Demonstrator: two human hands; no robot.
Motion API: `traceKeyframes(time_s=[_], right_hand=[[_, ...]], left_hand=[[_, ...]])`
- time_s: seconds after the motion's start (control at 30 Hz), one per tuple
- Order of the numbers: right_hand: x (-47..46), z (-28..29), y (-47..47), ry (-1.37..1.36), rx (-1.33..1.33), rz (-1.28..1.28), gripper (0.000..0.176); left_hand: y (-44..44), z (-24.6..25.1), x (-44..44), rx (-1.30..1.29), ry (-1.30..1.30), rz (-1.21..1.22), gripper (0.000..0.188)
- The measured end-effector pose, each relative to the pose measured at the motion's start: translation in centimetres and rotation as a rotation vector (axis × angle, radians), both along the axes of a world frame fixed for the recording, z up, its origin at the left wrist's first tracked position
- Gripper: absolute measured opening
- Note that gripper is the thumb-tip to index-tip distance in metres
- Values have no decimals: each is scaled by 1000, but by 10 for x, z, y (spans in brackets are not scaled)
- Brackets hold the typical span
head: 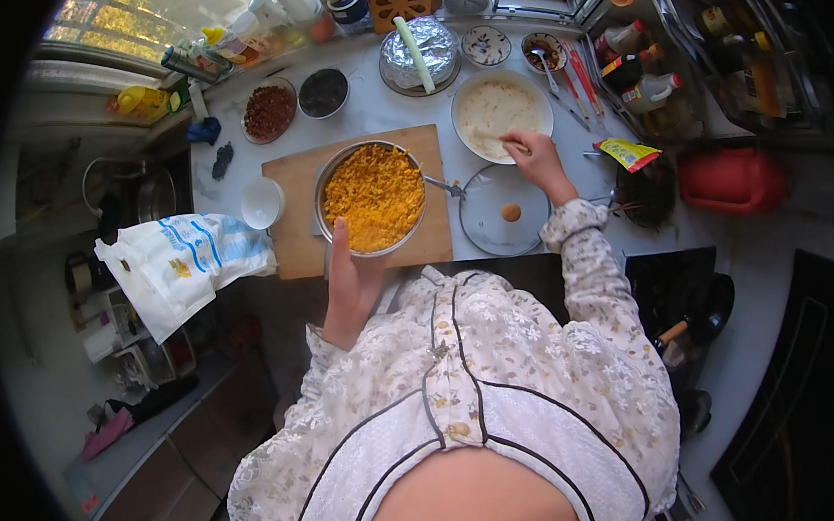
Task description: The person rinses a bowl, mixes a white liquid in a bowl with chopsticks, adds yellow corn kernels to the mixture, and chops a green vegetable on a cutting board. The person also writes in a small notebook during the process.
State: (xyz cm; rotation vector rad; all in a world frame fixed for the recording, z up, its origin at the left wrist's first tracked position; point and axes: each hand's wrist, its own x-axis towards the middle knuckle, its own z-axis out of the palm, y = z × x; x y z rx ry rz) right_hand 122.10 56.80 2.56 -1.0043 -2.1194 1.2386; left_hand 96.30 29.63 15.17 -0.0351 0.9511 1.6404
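Observation:
My left hand (353, 278) grips the near rim of a metal bowl (318, 196), with the thumb over its edge. Crumbly orange-yellow food (374, 197) fills this bowl, which is over a wooden cutting board (433, 226). At the near right rim of a wide white bowl (551, 118), my right hand (534, 160) has its fingertips pinched together; whether they hold something is hard to tell. Pale, wet-looking dough or batter (501, 108) covers the inside of that bowl. Just below my right hand, a glass lid (487, 218) with a round brown knob lies flat on the counter.
A white plastic bag (180, 267) and a small white bowl (262, 202) sit left of the board. Behind are a plate of reddish bits (269, 112), a dark-filled bowl (324, 93) and a foil-covered dish (422, 53) under a leek stalk (414, 54). Sauce bottles (625, 69) stand right.

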Motion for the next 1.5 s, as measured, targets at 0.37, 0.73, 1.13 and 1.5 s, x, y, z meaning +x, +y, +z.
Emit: traceKeyframes(time_s=[0.37, 0.73, 1.13, 1.5], right_hand=[[-12, -6, -6, -114, 137, -158, 17], [-11, 6, -7, -94, 66, -81, 15], [-9, -9, 2, -64, 249, -194, 17], [-30, -11, -20, -71, 128, -352, 18]], left_hand=[[-2, -1, 0, -30, -60, -27, 62], [-1, -1, 1, 0, -61, -19, 61], [-3, -9, -5, -29, -52, -12, 60], [-4, -10, -8, -45, -31, 8, 58]])
